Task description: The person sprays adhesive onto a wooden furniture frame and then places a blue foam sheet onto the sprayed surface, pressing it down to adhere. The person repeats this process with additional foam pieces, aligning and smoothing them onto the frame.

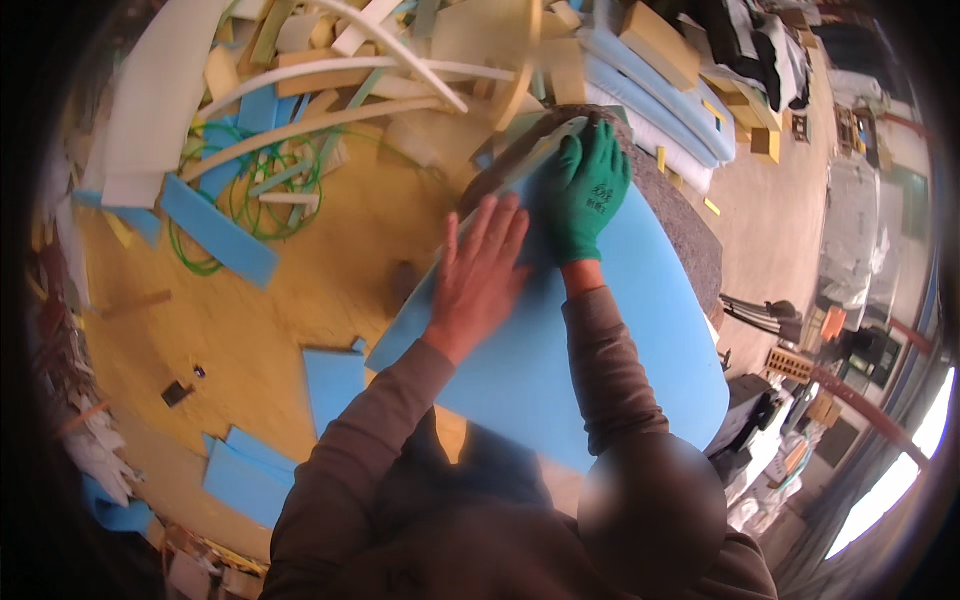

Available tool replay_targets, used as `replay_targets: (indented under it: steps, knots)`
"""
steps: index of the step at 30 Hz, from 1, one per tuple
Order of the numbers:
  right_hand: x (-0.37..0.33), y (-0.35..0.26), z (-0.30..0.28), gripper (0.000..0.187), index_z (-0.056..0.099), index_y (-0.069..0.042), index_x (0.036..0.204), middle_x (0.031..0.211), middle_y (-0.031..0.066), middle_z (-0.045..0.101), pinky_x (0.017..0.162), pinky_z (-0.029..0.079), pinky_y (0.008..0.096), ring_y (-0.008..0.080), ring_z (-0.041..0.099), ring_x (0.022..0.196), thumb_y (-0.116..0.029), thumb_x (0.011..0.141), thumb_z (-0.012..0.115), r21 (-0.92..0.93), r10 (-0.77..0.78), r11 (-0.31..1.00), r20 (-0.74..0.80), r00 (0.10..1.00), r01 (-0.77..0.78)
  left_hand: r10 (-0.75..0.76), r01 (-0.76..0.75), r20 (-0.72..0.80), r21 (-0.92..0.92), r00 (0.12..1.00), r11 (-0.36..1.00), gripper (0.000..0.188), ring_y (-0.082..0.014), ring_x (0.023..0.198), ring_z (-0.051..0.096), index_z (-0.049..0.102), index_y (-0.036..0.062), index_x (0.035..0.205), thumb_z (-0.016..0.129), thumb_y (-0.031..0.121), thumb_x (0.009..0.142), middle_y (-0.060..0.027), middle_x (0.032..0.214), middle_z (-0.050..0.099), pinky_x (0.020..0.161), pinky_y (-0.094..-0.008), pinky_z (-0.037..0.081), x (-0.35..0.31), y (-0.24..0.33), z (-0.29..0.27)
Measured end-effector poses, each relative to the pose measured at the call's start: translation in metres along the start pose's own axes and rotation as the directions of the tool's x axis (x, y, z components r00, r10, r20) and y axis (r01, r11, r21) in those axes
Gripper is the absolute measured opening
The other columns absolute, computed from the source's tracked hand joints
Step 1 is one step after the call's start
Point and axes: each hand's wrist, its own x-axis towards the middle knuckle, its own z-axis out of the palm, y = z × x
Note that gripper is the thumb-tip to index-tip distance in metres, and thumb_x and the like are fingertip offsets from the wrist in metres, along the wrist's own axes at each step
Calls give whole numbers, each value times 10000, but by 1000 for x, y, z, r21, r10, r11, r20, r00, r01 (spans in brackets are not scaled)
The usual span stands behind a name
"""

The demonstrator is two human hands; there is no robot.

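A large light-blue foam sheet [600,330] with a rounded right edge lies in front of me, its narrow end pointing away. My left hand [478,275] is bare. It lies flat over the left edge of the sheet with its fingers stretched out and somewhat blurred. My right hand [592,195] wears a green work glove and rests near the sheet's far narrow end, fingers extended forward. Under the sheet, a dark grey, felt-like support [675,215] shows along the right and far edges. Neither hand visibly grips anything.
Foam offcuts in white, yellow and blue pile up at the far left, with a tangled green cord [250,200] among them. Blue foam scraps [250,480] lie on the floor to the left. Stacked pale-blue foam slabs [655,95] stand at the far right.
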Motion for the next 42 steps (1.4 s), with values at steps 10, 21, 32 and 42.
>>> replay_targets:
  steps: [10, 21, 32, 42]
  knots:
    - [-151, 114, -178, 580, 528, 14, 1671, 1708, 283, 534, 1347, 312, 590, 482, 465, 1593, -181, 1137, 646, -42, 258, 964, -79, 963, -262, -18, 6, 91, 135, 996, 991, 943, -363, 1796, 127, 280, 50, 1826, 723, 430, 1086, -132, 1945, 165, 1409, -699, 69, 12, 19, -11]
    - [-501, 320, -334, 596, 515, 26, 1667, 1669, 254, 583, 1323, 379, 517, 409, 531, 1567, -265, 1162, 642, -67, 791, 417, -463, 399, -906, 302, -260, -28, 435, 953, 862, 680, -331, 1778, 219, 403, 157, 1801, 507, 467, 1205, -58, 1886, 367, 1385, -704, 122, 167, 22, 31]
    - [-636, 592, -363, 596, 502, -12, 1721, 1661, 111, 619, 1245, 483, 372, 201, 602, 1461, -374, 1247, 524, 769, 746, -253, 542, 387, -587, -88, 167, -159, 597, 983, 785, 652, -453, 1755, 200, 316, 271, 1846, 309, 531, 1248, -55, 1933, 246, 1369, -717, 161, 167, 15, 31]
    - [-600, 518, -373, 585, 486, -10, 1735, 1665, 93, 622, 1249, 480, 368, 187, 600, 1468, -341, 1254, 510, 705, 718, -391, 636, 283, -592, 96, -161, 185, 379, 978, 911, 571, -425, 1573, 522, 636, 109, 1635, 432, 463, 1236, -149, 1704, 594, 1306, -570, 385, 165, 202, 113]
